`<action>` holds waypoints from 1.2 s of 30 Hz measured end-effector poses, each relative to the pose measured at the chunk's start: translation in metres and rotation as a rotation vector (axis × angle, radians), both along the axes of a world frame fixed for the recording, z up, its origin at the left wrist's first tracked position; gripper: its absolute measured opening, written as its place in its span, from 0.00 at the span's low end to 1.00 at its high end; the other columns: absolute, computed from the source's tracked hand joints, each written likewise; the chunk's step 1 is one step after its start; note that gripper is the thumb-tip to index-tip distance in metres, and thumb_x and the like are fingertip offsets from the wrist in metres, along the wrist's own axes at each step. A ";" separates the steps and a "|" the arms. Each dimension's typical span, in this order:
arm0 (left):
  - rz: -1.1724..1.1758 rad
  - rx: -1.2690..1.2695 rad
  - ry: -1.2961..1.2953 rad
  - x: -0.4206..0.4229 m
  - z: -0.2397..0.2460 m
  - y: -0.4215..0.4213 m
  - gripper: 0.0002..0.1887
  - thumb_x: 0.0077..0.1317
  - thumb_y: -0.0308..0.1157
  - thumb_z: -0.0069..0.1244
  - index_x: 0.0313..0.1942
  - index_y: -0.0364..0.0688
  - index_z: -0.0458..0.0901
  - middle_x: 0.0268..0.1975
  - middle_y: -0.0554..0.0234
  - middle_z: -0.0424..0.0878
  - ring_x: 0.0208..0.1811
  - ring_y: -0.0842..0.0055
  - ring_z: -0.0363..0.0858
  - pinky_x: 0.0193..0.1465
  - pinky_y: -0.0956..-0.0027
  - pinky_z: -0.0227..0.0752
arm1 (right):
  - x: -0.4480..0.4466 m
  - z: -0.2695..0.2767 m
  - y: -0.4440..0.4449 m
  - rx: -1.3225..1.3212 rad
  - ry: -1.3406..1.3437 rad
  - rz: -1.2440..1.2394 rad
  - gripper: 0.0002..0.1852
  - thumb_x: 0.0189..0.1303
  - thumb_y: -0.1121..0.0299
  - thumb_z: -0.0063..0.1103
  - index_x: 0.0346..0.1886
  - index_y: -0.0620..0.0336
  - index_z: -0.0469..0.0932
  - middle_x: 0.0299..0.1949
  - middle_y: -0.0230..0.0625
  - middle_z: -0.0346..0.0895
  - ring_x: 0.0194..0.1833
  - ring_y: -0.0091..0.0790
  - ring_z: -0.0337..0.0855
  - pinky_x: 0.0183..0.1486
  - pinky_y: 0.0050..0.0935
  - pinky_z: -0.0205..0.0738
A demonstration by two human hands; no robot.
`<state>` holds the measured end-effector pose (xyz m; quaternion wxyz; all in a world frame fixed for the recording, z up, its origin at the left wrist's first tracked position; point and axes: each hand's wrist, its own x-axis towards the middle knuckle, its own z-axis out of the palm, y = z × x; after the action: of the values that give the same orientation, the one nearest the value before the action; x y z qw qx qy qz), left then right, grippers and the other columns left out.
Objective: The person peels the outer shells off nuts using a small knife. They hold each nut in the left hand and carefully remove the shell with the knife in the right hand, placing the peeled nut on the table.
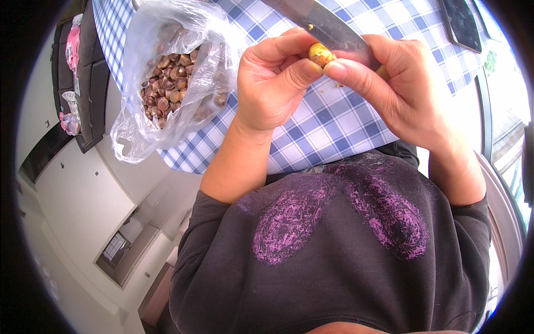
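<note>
A yellowish peeled chestnut is pinched between the thumb and fingers of my left hand. My right hand grips a broad-bladed kitchen knife near its handle, most of which the hand hides. The tip of my right thumb also touches the chestnut. The blade lies behind the chestnut and runs up past the top edge of the view, with a small yellow crumb on it. Left of my left hand, many brown chestnuts lie in an open clear plastic bag.
A blue-and-white checked cloth covers the table. Small crumbs lie on it below my hands. A dark flat device, perhaps a phone or tablet, rests at the upper right. Dark seating with pink items stands beyond the table at the left.
</note>
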<state>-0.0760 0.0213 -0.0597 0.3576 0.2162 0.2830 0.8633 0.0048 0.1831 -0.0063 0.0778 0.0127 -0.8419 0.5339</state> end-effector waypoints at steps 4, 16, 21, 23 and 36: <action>0.016 -0.028 -0.005 0.002 0.001 -0.001 0.16 0.57 0.15 0.52 0.47 0.31 0.77 0.45 0.55 0.78 0.45 0.74 0.79 0.52 0.74 0.73 | 0.000 -0.001 0.000 0.009 -0.011 0.020 0.15 0.61 0.62 0.60 0.27 0.68 0.77 0.11 0.28 0.58 0.14 0.16 0.58 0.16 0.22 0.49; 0.049 -0.092 0.011 0.002 0.000 0.000 0.15 0.56 0.17 0.55 0.45 0.30 0.77 0.40 0.56 0.80 0.41 0.75 0.81 0.47 0.74 0.76 | 0.001 0.001 0.002 -0.334 -0.248 0.063 0.17 0.63 0.60 0.56 0.31 0.68 0.80 0.14 0.22 0.64 0.18 0.13 0.61 0.19 0.20 0.51; 0.034 -0.096 0.050 0.000 -0.001 0.001 0.15 0.56 0.19 0.56 0.45 0.32 0.77 0.40 0.55 0.81 0.41 0.74 0.81 0.47 0.73 0.76 | 0.000 0.006 0.010 -0.379 -0.361 0.124 0.17 0.63 0.59 0.55 0.27 0.66 0.79 0.15 0.21 0.64 0.19 0.13 0.60 0.20 0.19 0.51; 0.027 -0.093 0.070 -0.004 -0.004 0.005 0.15 0.57 0.21 0.56 0.46 0.32 0.77 0.41 0.52 0.82 0.41 0.73 0.81 0.47 0.71 0.76 | 0.002 0.011 0.015 -0.352 -0.417 0.169 0.17 0.63 0.60 0.55 0.25 0.65 0.78 0.15 0.20 0.64 0.18 0.12 0.60 0.19 0.18 0.50; 0.025 -0.100 0.032 -0.002 -0.004 0.004 0.16 0.56 0.17 0.54 0.46 0.32 0.75 0.40 0.50 0.82 0.41 0.71 0.82 0.48 0.68 0.78 | 0.004 -0.002 0.011 -0.120 -0.156 0.057 0.19 0.60 0.57 0.60 0.25 0.67 0.77 0.12 0.27 0.62 0.16 0.15 0.61 0.17 0.21 0.52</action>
<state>-0.0776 0.0249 -0.0639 0.3529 0.2082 0.3340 0.8489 0.0087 0.1945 -0.0085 -0.0026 -0.0095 -0.8113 0.5846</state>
